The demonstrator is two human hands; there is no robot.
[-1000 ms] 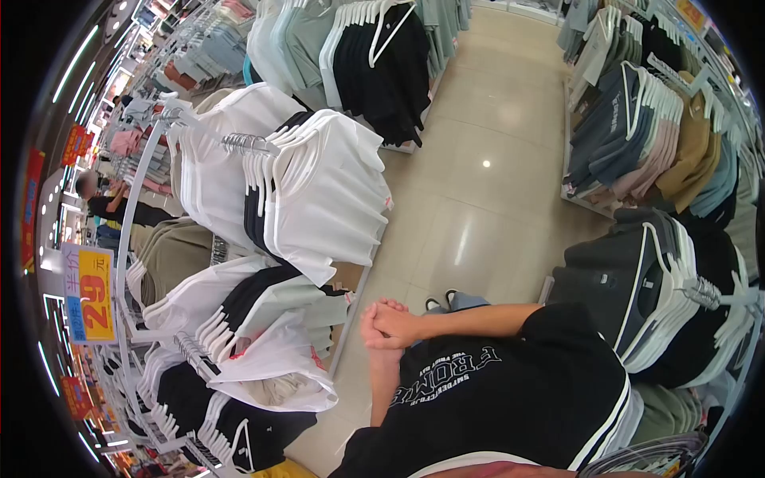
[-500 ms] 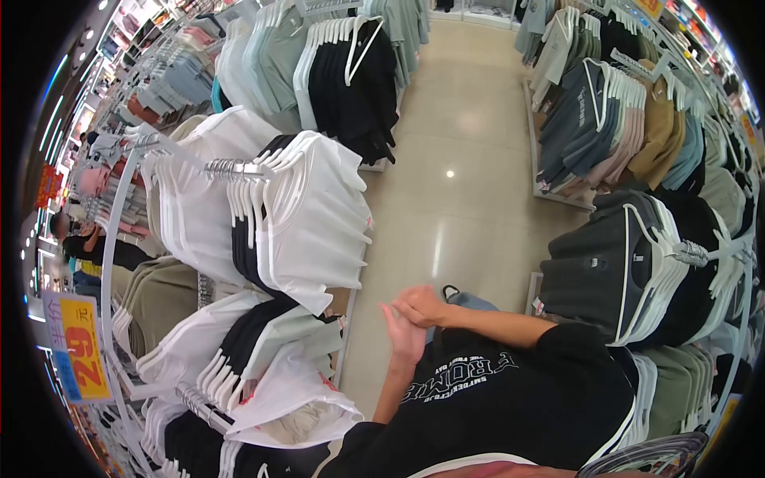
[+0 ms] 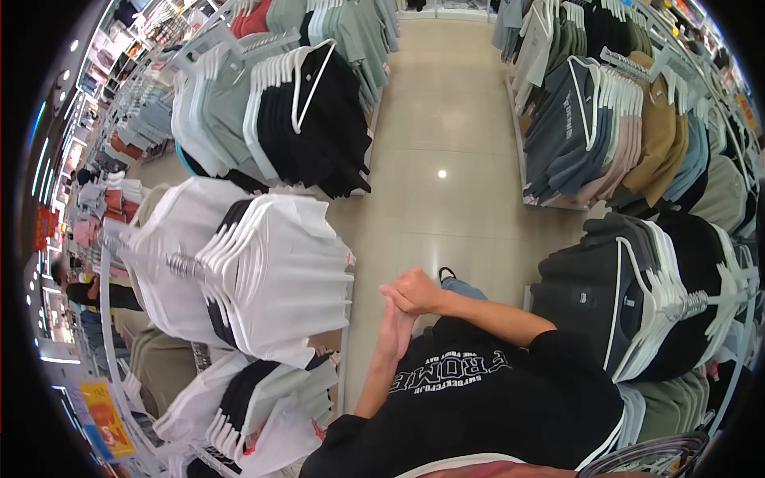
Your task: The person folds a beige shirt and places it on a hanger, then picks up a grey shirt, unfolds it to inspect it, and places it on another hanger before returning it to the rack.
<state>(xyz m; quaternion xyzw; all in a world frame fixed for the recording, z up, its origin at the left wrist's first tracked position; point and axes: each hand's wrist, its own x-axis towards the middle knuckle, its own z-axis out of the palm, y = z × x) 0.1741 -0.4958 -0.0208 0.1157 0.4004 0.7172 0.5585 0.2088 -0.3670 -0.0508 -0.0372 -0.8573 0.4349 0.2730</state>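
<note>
In front of the black T-shirt (image 3: 486, 398) on my body, my two hands meet over the aisle. My right hand (image 3: 417, 291) is closed around the fingers of my left hand (image 3: 396, 328), which points up from below. Those left fingers are mostly hidden under the right hand. No garment is in either hand. Nearest on the left hang white T-shirts (image 3: 283, 267) on white hangers, a short gap away from my hands. Below my right forearm a foot and part of a blue trouser leg (image 3: 464, 288) show.
Dark grey shirts (image 3: 578, 291) hang on a rack at the right. Farther up stand racks with black shirts (image 3: 327, 119) on the left and blue-grey shirts (image 3: 562, 131) on the right. A shiny tiled aisle (image 3: 438, 103) runs between them. A yellow price sign (image 3: 107, 418) hangs lower left. Another person (image 3: 103, 295) stands far left.
My view has moved forward along the aisle, so the left racks sit lower and farther left. My hands stay clasped and have come slightly higher, the right covering more of the left fingers.
</note>
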